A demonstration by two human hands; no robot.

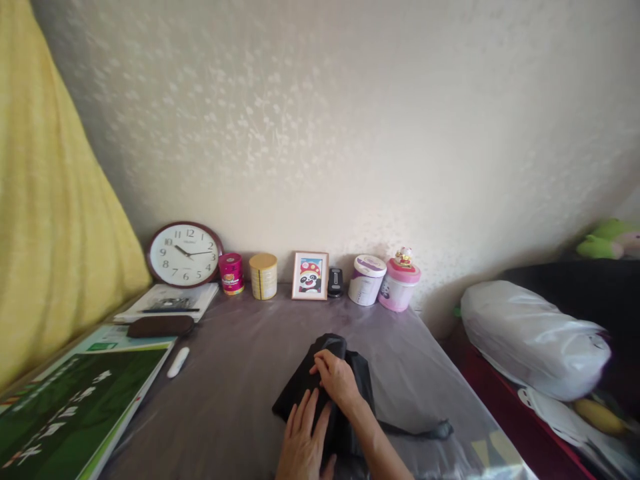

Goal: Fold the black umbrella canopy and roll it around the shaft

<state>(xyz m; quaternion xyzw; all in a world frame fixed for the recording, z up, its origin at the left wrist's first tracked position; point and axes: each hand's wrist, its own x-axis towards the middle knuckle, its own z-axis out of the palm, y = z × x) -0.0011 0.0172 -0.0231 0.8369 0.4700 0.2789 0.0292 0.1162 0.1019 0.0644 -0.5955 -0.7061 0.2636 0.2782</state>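
Note:
A folded piece of thin black cloth (300, 380) lies on the near part of the table, with a dark strap (410, 432) trailing from it to the right. My left hand (305, 433) rests flat on the cloth's lower part, its fingers stretched out and apart. Above it, my right hand (337, 379) is on the upper folds. Its fingers are curled in and seem to pinch the cloth, though the fingertips are partly hidden. What kind of article the cloth is, I cannot make out.
Along the wall stand a clock (186, 255), a pink can (231, 273), a yellow-lidded tin (263, 277), a picture frame (310, 276) and two tubs (367, 281). Left are a brown case (161, 326), a white pen-like object (178, 362) and a green book (75, 407). A plastic bag (530, 340) sits right.

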